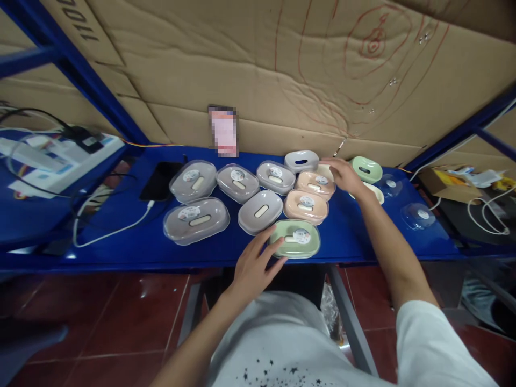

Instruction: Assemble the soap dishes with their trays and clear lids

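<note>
A green soap box (308,247) with a clear lid and a round sticker lies at the table's front edge. My left hand (253,263) rests at its left end, fingers spread, fingertips touching the lid. Farther back, my right hand (343,176) has its fingers on a cream soap dish (323,172), which it partly covers. Just left of that dish is a white-grey dish (301,161) with a dark slot. Two peach lidded boxes (316,184) lie between my hands. To the right of my right hand are an open green dish (366,170) and a cream dish (378,194), partly behind my forearm.
Several grey lidded soap boxes (196,220) spread across the blue table (129,226) on the left. Clear lids (418,216) lie at the right. A black phone (155,181) with a white cable and a power strip (64,166) are at the left. A cardboard wall (193,59) stands behind.
</note>
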{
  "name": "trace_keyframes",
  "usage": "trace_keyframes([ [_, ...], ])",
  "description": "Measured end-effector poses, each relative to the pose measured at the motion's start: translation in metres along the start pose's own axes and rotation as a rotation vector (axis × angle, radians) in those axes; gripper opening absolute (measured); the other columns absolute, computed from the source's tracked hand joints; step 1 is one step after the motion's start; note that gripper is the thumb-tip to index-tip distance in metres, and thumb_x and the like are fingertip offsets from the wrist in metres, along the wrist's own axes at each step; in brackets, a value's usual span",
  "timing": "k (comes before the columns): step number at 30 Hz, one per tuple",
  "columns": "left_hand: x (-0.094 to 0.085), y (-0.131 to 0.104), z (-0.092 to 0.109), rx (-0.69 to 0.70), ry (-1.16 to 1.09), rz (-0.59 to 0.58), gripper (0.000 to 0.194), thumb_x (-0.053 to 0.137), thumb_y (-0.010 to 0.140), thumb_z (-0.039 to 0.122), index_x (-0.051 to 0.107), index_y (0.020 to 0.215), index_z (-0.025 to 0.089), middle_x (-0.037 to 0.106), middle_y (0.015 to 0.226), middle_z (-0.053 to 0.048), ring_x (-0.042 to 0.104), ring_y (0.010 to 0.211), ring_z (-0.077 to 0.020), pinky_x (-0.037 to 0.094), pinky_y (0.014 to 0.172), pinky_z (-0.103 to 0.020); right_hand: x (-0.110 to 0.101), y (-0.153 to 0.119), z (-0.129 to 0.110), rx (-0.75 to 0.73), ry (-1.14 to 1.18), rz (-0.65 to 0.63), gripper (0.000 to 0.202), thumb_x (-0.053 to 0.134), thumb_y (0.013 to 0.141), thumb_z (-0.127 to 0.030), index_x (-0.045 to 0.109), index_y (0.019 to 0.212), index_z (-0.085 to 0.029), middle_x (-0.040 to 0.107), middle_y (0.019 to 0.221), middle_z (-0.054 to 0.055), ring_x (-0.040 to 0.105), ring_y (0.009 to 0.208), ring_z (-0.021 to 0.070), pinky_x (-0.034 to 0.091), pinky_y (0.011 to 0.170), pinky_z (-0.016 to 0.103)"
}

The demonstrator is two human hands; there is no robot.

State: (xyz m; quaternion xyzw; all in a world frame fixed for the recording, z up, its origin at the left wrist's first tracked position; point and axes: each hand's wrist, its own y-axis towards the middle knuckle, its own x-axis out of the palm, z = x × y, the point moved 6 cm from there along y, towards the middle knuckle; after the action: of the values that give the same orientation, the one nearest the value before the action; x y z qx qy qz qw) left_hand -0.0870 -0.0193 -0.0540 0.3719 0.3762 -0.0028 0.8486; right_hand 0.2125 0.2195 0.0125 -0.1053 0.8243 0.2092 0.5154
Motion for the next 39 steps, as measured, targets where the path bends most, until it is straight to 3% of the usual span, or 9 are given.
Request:
trace_keyframes([
  [5,-0.001,-0.001,-0.002,0.016,0.001,-0.012,0.040,0.071,0.103,0.031,0.064,0.141,0.025,0.065,0.151,-0.016,0.068,0.137,-0.0289,0.061,0.111,-0.044,0.008,0.041,0.049,0.045,0.016,-0.171,0.072,0.065,0.090,-0.058,0.061,0.153,-0.023,0.062,0.158,0.011,0.057,0.149,0.0324,0.042,0.127,0.053],
  [9,0.000,0.000,0.000,0.024,0.031,-0.009,0.039,0.070,0.103,0.031,0.063,0.141,0.025,0.066,0.150,-0.016,0.068,0.136,-0.0285,0.061,0.110,-0.043,0.013,0.023,0.075,0.126,-0.053,-0.183,0.102,0.077,0.081,-0.064,0.044,0.165,-0.018,0.051,0.167,0.016,0.054,0.151,0.0360,0.046,0.124,0.052],
  [13,0.001,0.002,0.002,0.031,0.069,-0.011,0.038,0.071,0.103,0.032,0.064,0.139,0.024,0.067,0.149,-0.016,0.069,0.133,-0.0300,0.062,0.105,-0.044,0.005,0.000,0.083,0.143,-0.125,-0.141,0.093,0.076,0.083,-0.065,0.054,0.157,-0.012,0.058,0.160,0.021,0.058,0.145,0.0377,0.044,0.124,0.053],
  [18,0.008,0.014,0.007,0.032,0.108,-0.062,0.037,0.070,0.104,0.034,0.064,0.139,0.024,0.066,0.148,-0.017,0.069,0.130,-0.0312,0.062,0.102,-0.045,-0.044,-0.046,0.067,0.158,-0.345,0.103,0.065,0.069,0.095,-0.065,0.073,0.133,-0.012,0.064,0.150,0.024,0.059,0.139,0.0364,0.037,0.124,0.054],
  [24,0.035,0.042,0.023,0.009,0.140,-0.204,0.037,0.067,0.105,0.039,0.064,0.140,0.026,0.062,0.153,-0.014,0.071,0.122,-0.0308,0.062,0.099,-0.046,-0.088,-0.164,0.005,0.194,-0.292,0.551,0.049,0.068,0.099,-0.058,0.075,0.130,-0.021,0.069,0.145,0.019,0.063,0.138,0.0323,0.046,0.119,0.049],
  [27,0.049,0.052,0.033,0.006,0.131,-0.250,0.038,0.064,0.106,0.038,0.063,0.143,0.025,0.060,0.155,-0.014,0.073,0.117,-0.0306,0.063,0.095,-0.046,-0.069,-0.219,-0.037,0.111,-0.052,0.538,0.041,0.073,0.098,-0.049,0.074,0.134,-0.029,0.068,0.148,0.014,0.063,0.140,0.0350,0.050,0.116,0.055],
  [31,0.065,0.060,0.036,-0.062,-0.066,-0.305,0.044,0.062,0.107,0.031,0.057,0.150,0.024,0.053,0.161,-0.016,0.069,0.128,-0.0325,0.061,0.106,-0.050,-0.023,-0.264,-0.093,-0.004,0.157,0.413,0.050,0.070,0.098,-0.057,0.072,0.139,-0.029,0.064,0.153,0.015,0.061,0.140,0.0405,0.053,0.110,0.060],
  [36,0.074,0.061,0.028,-0.092,-0.483,-0.385,0.077,0.066,0.104,0.027,0.028,0.171,0.032,0.037,0.173,-0.015,0.039,0.162,-0.0318,0.056,0.118,-0.045,0.026,-0.266,-0.127,-0.098,0.228,0.394,0.057,0.062,0.102,-0.064,0.068,0.145,-0.027,0.065,0.148,0.016,0.065,0.133,0.0388,0.054,0.108,0.060],
  [39,0.054,0.053,0.007,-0.183,-0.481,-0.285,0.071,0.048,0.106,0.013,0.029,0.171,0.035,0.040,0.172,-0.012,0.045,0.159,-0.0277,0.053,0.122,-0.046,0.041,-0.254,-0.128,-0.147,0.181,0.367,0.058,0.062,0.103,-0.062,0.065,0.149,-0.028,0.065,0.148,0.016,0.064,0.135,0.0378,0.052,0.111,0.059],
])
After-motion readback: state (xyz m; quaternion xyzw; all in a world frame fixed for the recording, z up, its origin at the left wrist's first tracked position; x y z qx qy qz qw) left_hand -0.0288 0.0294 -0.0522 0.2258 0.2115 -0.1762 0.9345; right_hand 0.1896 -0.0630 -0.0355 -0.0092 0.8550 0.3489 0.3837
